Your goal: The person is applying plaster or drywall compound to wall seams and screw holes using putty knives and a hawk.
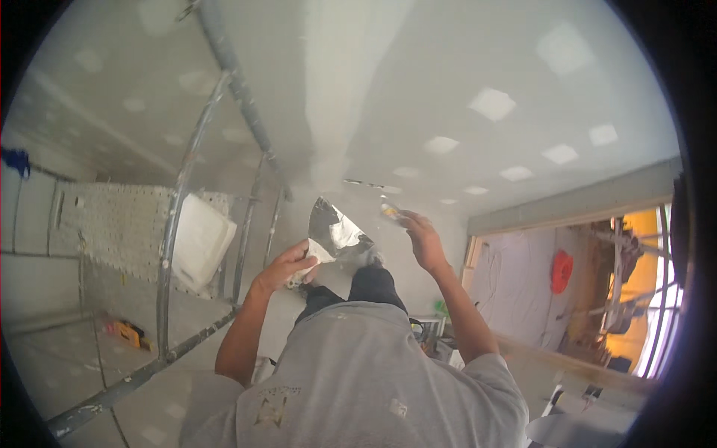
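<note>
My left hand [287, 269] is closed round the pale, compound-smeared grip of a broad metal plastering blade [327, 218]. A lump of white joint compound [345, 233] lies on its shiny face. To the right, my right hand [422, 237] is closed on a filling knife [390, 210], its handle partly yellowish. A thin dark edge [364, 184] shows just beyond it, close to the wall; I cannot tell whether it belongs to the knife. In front of both hands is a grey plasterboard wall [441, 67] with a wide pale vertical band [332, 82].
Left of me stands a compound-spattered metal scaffold frame [183, 179] with a perforated platform [119, 220] and a white tub [200, 243]. A yellow tool [131, 334] lies on the floor. At the right, a wood-edged opening [472, 257] shows a red object [561, 271] beyond.
</note>
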`<state>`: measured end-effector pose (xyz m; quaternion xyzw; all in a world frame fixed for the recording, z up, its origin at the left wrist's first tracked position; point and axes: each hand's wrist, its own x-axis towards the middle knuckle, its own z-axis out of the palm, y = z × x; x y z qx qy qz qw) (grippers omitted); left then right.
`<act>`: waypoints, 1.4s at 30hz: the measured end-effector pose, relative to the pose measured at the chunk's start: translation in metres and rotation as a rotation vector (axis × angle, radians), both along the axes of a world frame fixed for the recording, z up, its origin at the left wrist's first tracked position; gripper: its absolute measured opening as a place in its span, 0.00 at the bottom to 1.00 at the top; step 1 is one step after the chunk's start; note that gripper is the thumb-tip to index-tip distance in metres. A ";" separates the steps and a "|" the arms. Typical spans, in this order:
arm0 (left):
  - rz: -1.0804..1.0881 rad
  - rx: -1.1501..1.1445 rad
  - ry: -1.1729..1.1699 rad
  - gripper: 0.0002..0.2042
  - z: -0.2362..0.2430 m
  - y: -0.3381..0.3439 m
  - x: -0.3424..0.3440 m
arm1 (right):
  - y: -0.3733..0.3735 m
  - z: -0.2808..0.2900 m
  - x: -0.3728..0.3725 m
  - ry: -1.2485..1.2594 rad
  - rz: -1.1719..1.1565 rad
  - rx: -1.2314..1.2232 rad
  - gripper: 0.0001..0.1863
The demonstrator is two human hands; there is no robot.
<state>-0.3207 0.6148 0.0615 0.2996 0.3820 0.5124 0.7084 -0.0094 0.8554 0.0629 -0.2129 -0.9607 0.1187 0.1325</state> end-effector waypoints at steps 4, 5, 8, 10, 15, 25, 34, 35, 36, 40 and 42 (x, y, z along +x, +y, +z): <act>0.016 0.035 0.413 0.16 0.014 0.043 0.034 | -0.024 0.015 0.054 0.576 -0.399 -1.226 0.17; 0.100 0.065 0.448 0.17 0.018 0.057 0.048 | -0.036 0.016 0.063 0.647 -0.415 -1.448 0.18; 0.177 0.178 0.520 0.18 0.015 0.101 0.093 | -0.058 0.004 0.081 0.756 -0.384 -1.822 0.18; 0.169 0.254 0.556 0.17 0.014 0.130 0.122 | -0.052 0.005 0.094 0.813 -0.388 -1.849 0.17; -0.167 0.241 0.865 0.19 0.034 0.191 0.199 | 0.004 0.005 0.145 0.993 -0.332 -1.881 0.16; 0.037 0.315 0.685 0.13 0.054 0.295 0.285 | 0.062 0.010 0.268 1.121 -0.398 -1.869 0.23; -0.236 0.585 1.106 0.16 0.052 0.388 0.292 | 0.129 0.015 0.259 1.248 -0.358 -1.942 0.22; -0.230 0.752 1.115 0.19 0.054 0.398 0.291 | 0.136 0.011 0.262 1.233 -0.344 -1.958 0.21; -0.258 0.765 1.106 0.19 0.056 0.409 0.290 | 0.142 0.007 0.265 1.219 -0.331 -1.971 0.21; -0.462 0.904 1.000 0.27 0.061 0.460 0.282 | 0.170 0.013 0.267 1.239 -0.297 -1.961 0.22; -0.483 0.964 0.998 0.28 0.060 0.482 0.282 | 0.177 0.024 0.266 1.292 -0.337 -1.902 0.22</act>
